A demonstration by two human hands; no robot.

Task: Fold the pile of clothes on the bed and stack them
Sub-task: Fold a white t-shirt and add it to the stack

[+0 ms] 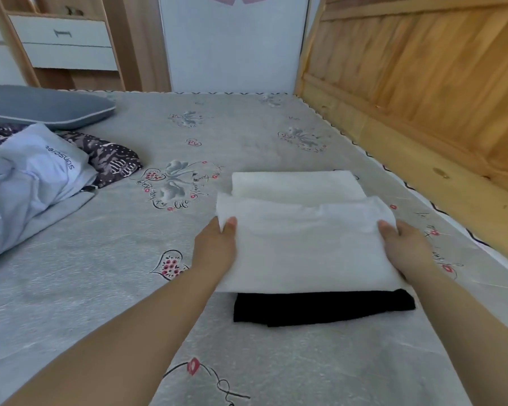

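Two hands grip one folded white cloth garment [302, 244] by its side edges: the left hand [217, 244] pinches the left edge, the right hand [405, 247] grasps the right. It lies over one folded black garment [323, 307] on the grey flower-printed bed [100, 273]. One unfolded pile of pale blue and dark patterned clothes [33, 177] lies well apart at the left, beside one grey pillow [41, 106].

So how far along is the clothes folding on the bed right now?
Partly done. A folded black garment already lies flat on the bed. In hand: the left hand and right hand hold a folded white garment by its sides, over the black one. Left: the crumpled pale blue garment and patterned dark cloth at the left look unfolded.
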